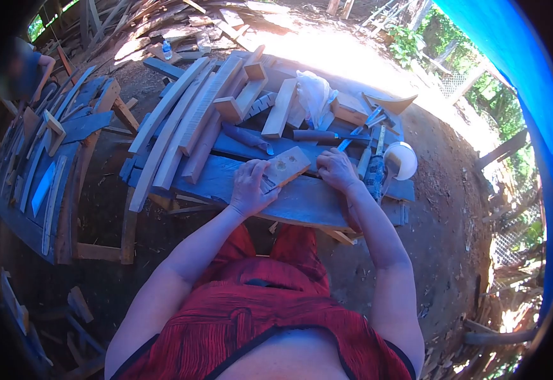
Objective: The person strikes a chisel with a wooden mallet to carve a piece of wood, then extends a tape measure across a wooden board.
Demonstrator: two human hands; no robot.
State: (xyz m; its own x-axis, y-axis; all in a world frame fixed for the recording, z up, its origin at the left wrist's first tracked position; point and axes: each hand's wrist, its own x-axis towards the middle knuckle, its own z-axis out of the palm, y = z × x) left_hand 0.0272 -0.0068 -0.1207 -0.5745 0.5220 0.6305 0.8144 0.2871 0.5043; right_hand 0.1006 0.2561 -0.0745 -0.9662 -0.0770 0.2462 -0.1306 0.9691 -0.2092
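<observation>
My left hand [251, 187] is closed round the left end of a short wooden block [291, 166], which is tilted over the front part of the blue-grey workbench [314, 206]. Round marks show on the block's upper face. Just right of the block is my right hand [336, 168], its fingers curled together; what they hold, if anything, is too small to make out. Behind the hands lie a dark tube-like piece [314, 135] and a rolled dark sheet [246, 138]. Chisel-like tools [365, 161] lie to the right of my right hand.
Long wooden beams [191, 117] lie at the bench's left. A plastic bag [314, 95] and wood offcuts stand at its back, a white round container [400, 161] at its right. Another bench [77, 183] with planks stands left, with a person [31, 69] behind it.
</observation>
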